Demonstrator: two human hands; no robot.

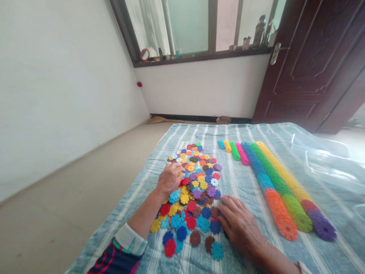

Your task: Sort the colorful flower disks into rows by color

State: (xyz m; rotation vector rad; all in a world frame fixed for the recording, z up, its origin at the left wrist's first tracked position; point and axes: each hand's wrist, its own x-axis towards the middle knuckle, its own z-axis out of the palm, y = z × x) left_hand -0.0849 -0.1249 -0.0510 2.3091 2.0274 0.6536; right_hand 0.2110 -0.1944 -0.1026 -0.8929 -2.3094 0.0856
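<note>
A loose pile of flower-shaped plastic discs [196,194] in many colours spreads over a striped cloth [234,243]. My left hand [170,178] rests at the pile's left side, fingers stretched over the discs and slightly bent. Beside the pile's right edge lies my right hand [239,220], its fingers extended and touching or nearly touching brown and blue discs. Its thumb is mostly hidden, and no held disc shows in either hand. Farther right, long rows of overlapping discs run in blue to orange [281,213], green [296,213] and yellow to purple [322,224].
Short disc rows in blue, yellow, green and pink [242,154] lie behind the long ones. Clear plastic containers [330,167] stand at the cloth's right. A small printed label [184,145] lies behind the pile. Beyond are a wall, a windowsill [205,59] and a dark door [310,64].
</note>
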